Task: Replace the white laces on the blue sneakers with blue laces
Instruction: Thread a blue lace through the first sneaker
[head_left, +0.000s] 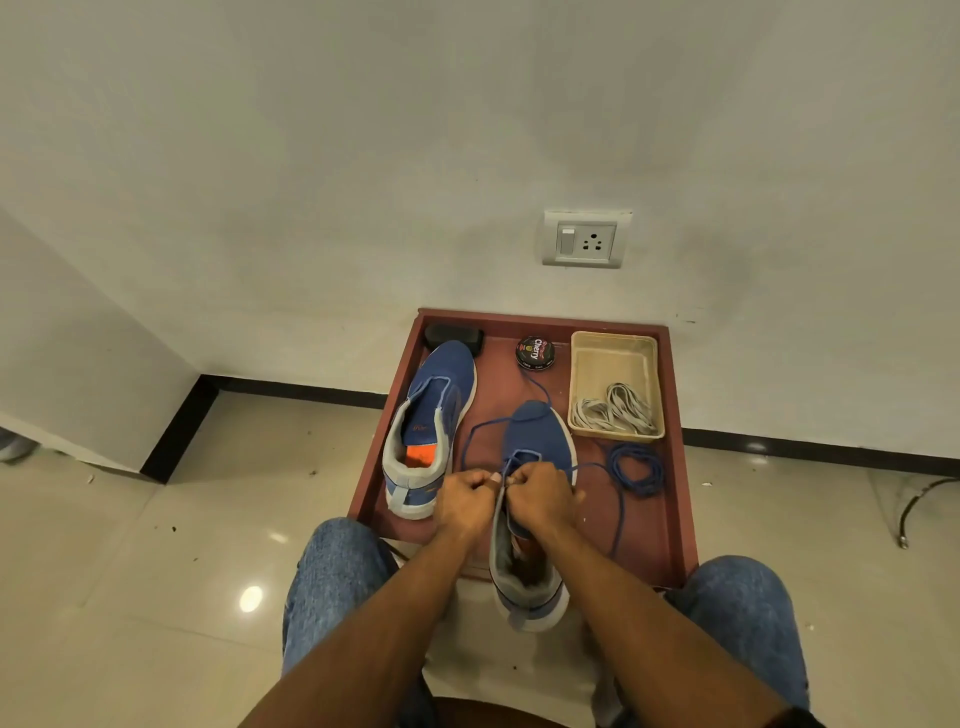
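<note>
Two blue sneakers lie on a reddish-brown tray (675, 467). The left sneaker (436, 410) has no lace and rests untouched. Over the near sneaker (537, 431), my left hand (465, 501) and my right hand (540, 493) meet at its eyelets, each pinching a blue lace (480, 425). That lace loops out to the left and trails right across the tray. A second blue lace (638, 467) lies coiled on the tray at the right. The white laces (615, 415) sit bundled in a beige basket (613, 353).
A round tin of shoe polish (535, 352) and a black brush (453, 335) stand at the tray's far edge. The tray sits against a white wall with a socket (586, 240). My jean-clad knees (337, 566) flank the tray over a glossy tiled floor.
</note>
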